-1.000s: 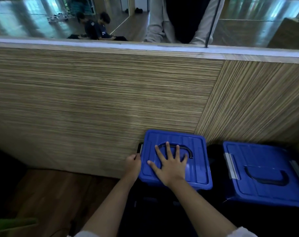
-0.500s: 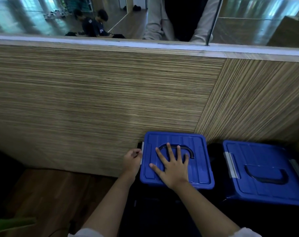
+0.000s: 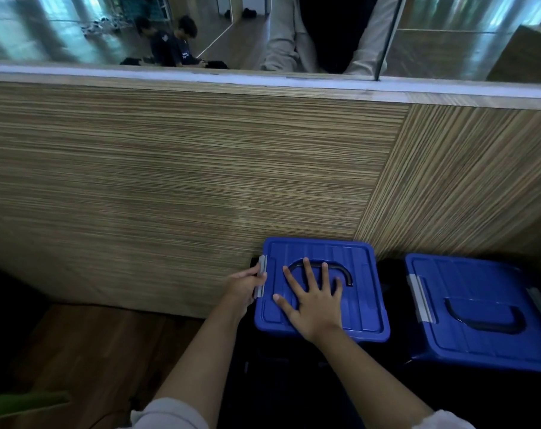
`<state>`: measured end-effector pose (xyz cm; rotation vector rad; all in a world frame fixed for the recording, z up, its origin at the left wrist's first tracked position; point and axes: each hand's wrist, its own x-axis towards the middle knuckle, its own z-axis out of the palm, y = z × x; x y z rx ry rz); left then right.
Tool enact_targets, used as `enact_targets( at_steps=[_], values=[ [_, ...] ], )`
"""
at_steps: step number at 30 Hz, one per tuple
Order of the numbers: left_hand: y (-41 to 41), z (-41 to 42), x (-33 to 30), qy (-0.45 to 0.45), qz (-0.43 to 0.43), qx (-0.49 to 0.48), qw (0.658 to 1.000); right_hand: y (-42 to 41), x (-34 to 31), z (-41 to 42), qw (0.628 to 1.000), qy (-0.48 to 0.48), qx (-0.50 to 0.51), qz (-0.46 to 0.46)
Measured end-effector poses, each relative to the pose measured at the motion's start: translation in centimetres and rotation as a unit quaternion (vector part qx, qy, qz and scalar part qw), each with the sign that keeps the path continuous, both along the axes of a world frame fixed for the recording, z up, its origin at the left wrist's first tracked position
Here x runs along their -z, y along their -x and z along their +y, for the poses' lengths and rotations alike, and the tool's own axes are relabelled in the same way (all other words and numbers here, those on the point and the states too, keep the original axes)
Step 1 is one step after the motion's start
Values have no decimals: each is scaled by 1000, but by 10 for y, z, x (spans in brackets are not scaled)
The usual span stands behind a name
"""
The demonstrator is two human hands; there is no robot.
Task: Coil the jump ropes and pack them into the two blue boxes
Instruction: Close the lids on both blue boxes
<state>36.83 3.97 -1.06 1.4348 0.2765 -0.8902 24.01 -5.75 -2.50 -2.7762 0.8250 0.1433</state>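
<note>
While a green object (image 3: 24, 404) shows at the lower left edge over the wooden floor (image 3: 86, 345), the left hand (image 3: 244, 284) reaches to the left side of the nearer blue box (image 3: 365, 305), its fingers curled onto the grey latch (image 3: 260, 278) there. On that box's closed lid the right hand (image 3: 317, 300) lies flat, fingers straight and spread, their tips over the dark recessed handle (image 3: 345, 270). Just right of it, apart by a dark gap, stands the second blue box (image 3: 479, 289), lid on, with its own grey latch (image 3: 420, 300). Both boxes sit against the striped wood panel wall (image 3: 185, 181). No jump ropes show.
</note>
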Motion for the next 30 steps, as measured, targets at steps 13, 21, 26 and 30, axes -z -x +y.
enact_targets(
  at_steps=[13, 21, 26, 30],
  values=[
    [43, -29, 4, -276, -371, 98, 881, 7, -3, -7, 1000, -8, -13, -15],
    [100, -99, 5, -309, -565, 426, 636, 70, -5, -77, 965, -82, 211, -134],
    [121, -123, 21, -279, -624, 492, 540, 91, -24, -97, 860, -346, 284, -245],
    [123, -122, 23, -288, -626, 489, 535, 90, -13, -110, 784, -444, 339, -270]
  ],
)
